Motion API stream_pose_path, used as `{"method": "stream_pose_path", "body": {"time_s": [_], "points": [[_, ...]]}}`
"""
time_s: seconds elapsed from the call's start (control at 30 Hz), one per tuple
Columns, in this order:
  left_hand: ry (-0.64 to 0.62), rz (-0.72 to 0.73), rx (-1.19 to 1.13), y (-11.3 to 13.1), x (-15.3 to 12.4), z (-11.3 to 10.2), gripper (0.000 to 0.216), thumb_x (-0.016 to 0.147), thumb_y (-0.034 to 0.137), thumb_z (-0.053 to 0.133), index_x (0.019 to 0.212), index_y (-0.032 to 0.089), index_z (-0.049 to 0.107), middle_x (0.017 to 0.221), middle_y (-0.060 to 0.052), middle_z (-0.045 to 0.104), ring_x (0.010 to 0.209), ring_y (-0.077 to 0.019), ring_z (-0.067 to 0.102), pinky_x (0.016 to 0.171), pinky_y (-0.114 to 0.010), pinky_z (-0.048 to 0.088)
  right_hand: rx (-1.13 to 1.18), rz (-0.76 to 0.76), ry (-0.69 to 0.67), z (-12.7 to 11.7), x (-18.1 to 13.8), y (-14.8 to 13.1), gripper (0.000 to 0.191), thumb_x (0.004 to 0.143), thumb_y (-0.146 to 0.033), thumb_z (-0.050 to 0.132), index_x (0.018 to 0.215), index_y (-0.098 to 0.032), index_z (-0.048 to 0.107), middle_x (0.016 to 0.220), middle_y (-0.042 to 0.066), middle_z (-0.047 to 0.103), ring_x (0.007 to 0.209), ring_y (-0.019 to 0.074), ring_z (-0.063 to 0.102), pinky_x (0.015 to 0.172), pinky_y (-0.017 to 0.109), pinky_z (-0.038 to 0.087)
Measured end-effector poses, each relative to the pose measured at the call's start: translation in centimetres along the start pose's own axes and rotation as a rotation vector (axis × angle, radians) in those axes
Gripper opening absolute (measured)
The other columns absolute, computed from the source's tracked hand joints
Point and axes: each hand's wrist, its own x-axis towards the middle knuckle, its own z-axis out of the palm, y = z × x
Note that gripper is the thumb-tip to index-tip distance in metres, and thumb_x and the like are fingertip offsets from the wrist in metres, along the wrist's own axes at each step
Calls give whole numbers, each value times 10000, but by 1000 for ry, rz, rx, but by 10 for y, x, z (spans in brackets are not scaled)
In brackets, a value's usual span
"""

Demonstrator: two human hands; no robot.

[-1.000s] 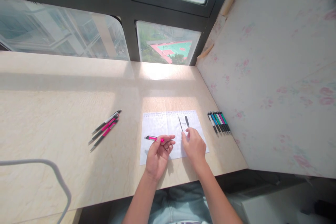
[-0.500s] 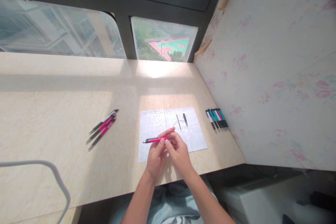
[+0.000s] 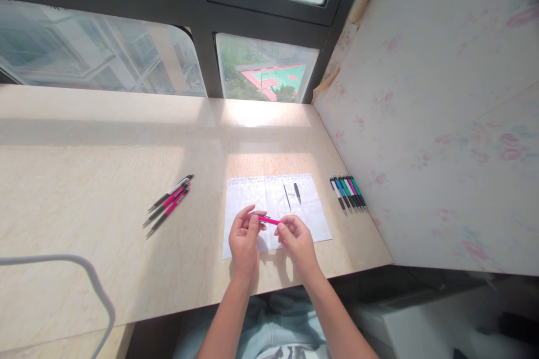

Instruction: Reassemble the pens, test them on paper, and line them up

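Note:
A pink pen barrel [image 3: 269, 220] is held level above the paper by both of my hands. My left hand [image 3: 245, 238] is closed around its left end, where the dark clip shows in part. At the right end, my right hand [image 3: 297, 237] pinches it between thumb and fingers. Beyond my hands, on the white sheet of paper [image 3: 248, 193], lie a thin dark ink refill [image 3: 287, 197], a tiny spring [image 3: 291, 194] and a black pen grip section [image 3: 297, 193]. Whether anything small sits in my right fingertips is hidden.
To the left on the wooden table [image 3: 105, 190] lie several pens [image 3: 170, 205], pink and white with black grips. A row of several coloured pens [image 3: 348, 193] lies by the wallpapered wall [image 3: 442, 123]. A grey cable [image 3: 80, 263] curves at the lower left.
My hands have moved apart. The pink barrel has shifted right and turned slightly, my left hand now covers its clip end, and my right fingers are on its other end.

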Motion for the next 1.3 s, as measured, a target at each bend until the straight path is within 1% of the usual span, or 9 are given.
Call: {"method": "stream_pose_path", "body": {"time_s": [0.1, 0.2, 0.33, 0.53, 0.67, 0.87, 1.03, 1.13, 1.3], "points": [[60, 25, 25, -2, 2, 0, 368, 782, 315, 715, 1114, 188, 620, 931, -85, 728, 793, -157, 670, 709, -249, 508, 64, 56, -12, 12, -1, 9, 208, 763, -342, 683, 853, -191, 571, 697, -4, 640, 570, 124, 552, 538, 239, 433], [68, 43, 55, -1, 2, 3, 425, 732, 284, 759, 1124, 198, 621, 939, -82, 730, 819, -175, 684, 701, -249, 515, 178, 128, 16, 22, -1, 11, 255, 719, -354, 726, 850, -188, 583, 684, -6, 645, 566, 124, 565, 545, 239, 449], [76, 106, 95, 4, 1, 10, 524, 702, 235, 778, 1197, 219, 606, 920, -58, 726, 860, -179, 685, 782, -277, 523, 325, 197, 17, 23, 1, 9, 277, 694, -343, 758, 867, -179, 617, 717, 10, 665, 604, 125, 593, 554, 229, 457], [54, 143, 179, 10, 1, 14, 429, 701, 223, 771, 1113, 205, 651, 911, -57, 722, 831, -179, 676, 780, -281, 524, 385, 185, 1, 16, 1, 9, 270, 736, -373, 732, 898, -168, 664, 791, 52, 694, 646, 130, 608, 579, 242, 484], [55, 151, 183, 11, 1, 14, 417, 710, 229, 764, 1107, 202, 640, 913, -61, 724, 830, -181, 672, 772, -284, 521, 320, 153, -10, 13, 1, 12, 274, 757, -387, 717, 905, -164, 658, 794, 51, 700, 633, 122, 598, 570, 234, 466], [73, 174, 162, 15, 4, 7, 429, 740, 246, 744, 1146, 210, 610, 917, -61, 726, 842, -186, 675, 757, -285, 520, 45, 41, -19, 0, 3, 13, 244, 814, -403, 635, 899, -175, 623, 765, 40, 695, 634, 150, 608, 566, 253, 456], [-96, 136, 187, 12, 2, -1, 410, 757, 262, 731, 1145, 206, 610, 935, -69, 719, 854, -202, 684, 779, -319, 535, -576, -232, 78, -21, 15, 7, 185, 865, -335, 544, 872, -197, 667, 767, 32, 695, 643, 172, 592, 657, 294, 446], [-161, 128, 193, 10, 0, -3, 385, 782, 274, 707, 1145, 201, 602, 948, -69, 714, 860, -206, 686, 786, -338, 543, -912, -375, 174, -27, 27, 4, 169, 869, -257, 519, 864, -200, 679, 816, 47, 689, 741, 194, 580, 718, 306, 422], [-224, 132, 190, 6, 0, -8, 378, 813, 278, 673, 1171, 201, 576, 969, -75, 706, 881, -214, 685, 793, -363, 554, -1192, -489, 223, -22, 53, -4, 135, 845, -188, 549, 845, -219, 680, 835, 54, 666, 871, 223, 537, 742, 306, 394]]}}
